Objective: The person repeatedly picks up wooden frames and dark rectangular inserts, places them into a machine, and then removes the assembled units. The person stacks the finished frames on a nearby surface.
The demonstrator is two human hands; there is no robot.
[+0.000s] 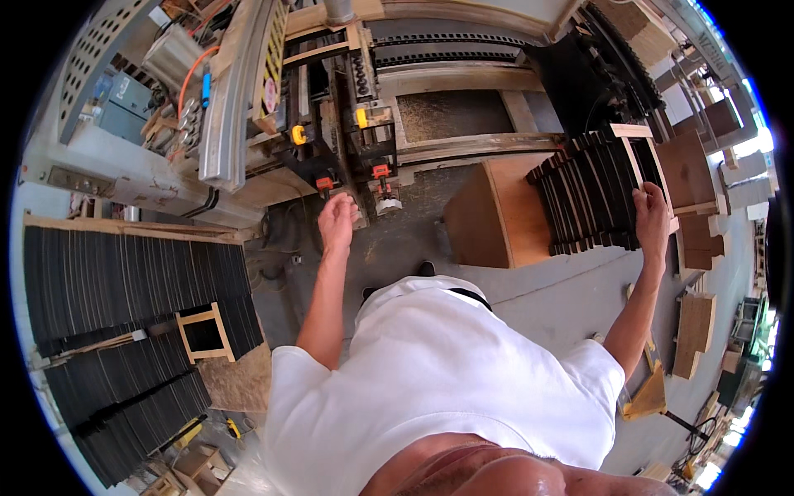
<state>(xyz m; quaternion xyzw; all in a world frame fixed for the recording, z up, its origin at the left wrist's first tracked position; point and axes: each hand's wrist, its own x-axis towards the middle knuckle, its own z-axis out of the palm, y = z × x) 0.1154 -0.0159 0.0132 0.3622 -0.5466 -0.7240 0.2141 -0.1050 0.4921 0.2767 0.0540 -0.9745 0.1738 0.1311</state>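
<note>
At the right, a row of black panels with pale wooden edges (pixel 583 194) stands on a brown wooden box (pixel 521 207). My right hand (pixel 653 217) has its fingers bent around the edge of the outermost wooden frame (pixel 632 161) in that row. My left hand (pixel 335 221) hangs in front of the machine, just below a red-topped clamp (pixel 325 183). Its fingers are loosely bent and apart, with nothing visible in them. A second red-topped clamp (pixel 381 172) is right beside it.
The machine's rails (pixel 455 149) run across the far side, with yellow knobs (pixel 299 135) near the clamps. Many black panels (pixel 141 273) stand packed at the left, a pale wooden frame (pixel 227 331) against them. A yellow pallet jack (pixel 645 395) stands at the lower right.
</note>
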